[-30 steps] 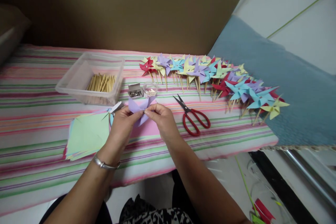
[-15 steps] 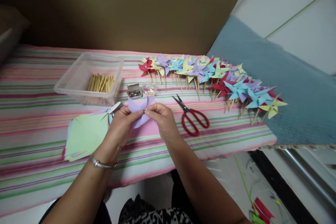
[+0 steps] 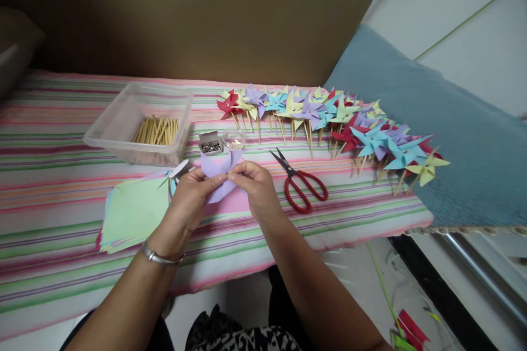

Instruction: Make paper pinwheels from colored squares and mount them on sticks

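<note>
folded purple paper pinwheel (image 3: 216,166) pinched between both of the person's hands, over a flat pink paper sheet (image 3: 226,203).
left hand (image 3: 192,191): thumb and fingers clamped on the pinwheel's left part; right hand (image 3: 256,185): thumb and fingertips clamped near its middle, thumbs close together. red-handled metal scissors (image 3: 290,171) lie, blades parted, right of the right hand; square pale-green-topped paper stack (image 3: 134,211) near the left wrist, on striped multicoloured cloth (image 3: 49,219).
</note>
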A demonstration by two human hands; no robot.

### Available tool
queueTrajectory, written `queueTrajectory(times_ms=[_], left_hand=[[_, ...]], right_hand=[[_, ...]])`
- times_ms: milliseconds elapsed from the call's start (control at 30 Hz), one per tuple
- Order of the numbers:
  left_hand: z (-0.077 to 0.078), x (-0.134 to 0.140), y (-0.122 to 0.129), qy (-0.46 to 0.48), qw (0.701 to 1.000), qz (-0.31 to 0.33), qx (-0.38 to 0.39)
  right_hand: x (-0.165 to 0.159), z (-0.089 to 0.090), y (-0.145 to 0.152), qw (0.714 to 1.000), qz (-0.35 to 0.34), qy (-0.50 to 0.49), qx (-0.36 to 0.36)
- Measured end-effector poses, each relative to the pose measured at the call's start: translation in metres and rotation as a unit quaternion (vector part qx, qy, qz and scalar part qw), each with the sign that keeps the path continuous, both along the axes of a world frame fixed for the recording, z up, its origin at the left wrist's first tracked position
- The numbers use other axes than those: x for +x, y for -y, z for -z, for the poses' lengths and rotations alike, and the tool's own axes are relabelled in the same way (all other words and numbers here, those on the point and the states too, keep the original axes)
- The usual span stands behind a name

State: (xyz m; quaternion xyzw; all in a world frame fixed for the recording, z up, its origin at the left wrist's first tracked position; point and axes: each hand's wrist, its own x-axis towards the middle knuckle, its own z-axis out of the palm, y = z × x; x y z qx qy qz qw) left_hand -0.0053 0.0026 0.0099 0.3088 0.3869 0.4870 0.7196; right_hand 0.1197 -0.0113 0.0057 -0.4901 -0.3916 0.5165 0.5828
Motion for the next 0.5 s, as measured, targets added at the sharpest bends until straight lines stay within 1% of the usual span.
queueTrajectory(times_ms=[133, 300, 500], left_hand=[[-0.001, 0.0015, 0.0008, 0.006, 1.0, -0.002, 0.002], [0.002, 0.0018, 0.002, 0.014, 1.0, 0.001, 0.018], [0.0036, 0.0013, 0.0018, 0.014, 1.0, 0.008, 0.013]], right_hand=[[0.0001, 0.0009, 0.0004, 1.0, 0.005, 0.008, 0.001], [-0.0003, 0.0023, 0.0, 1.0, 0.003, 0.007, 0.008], [-0.0015, 0.0024, -0.0013, 1.0, 0.005, 0.007, 0.001]])
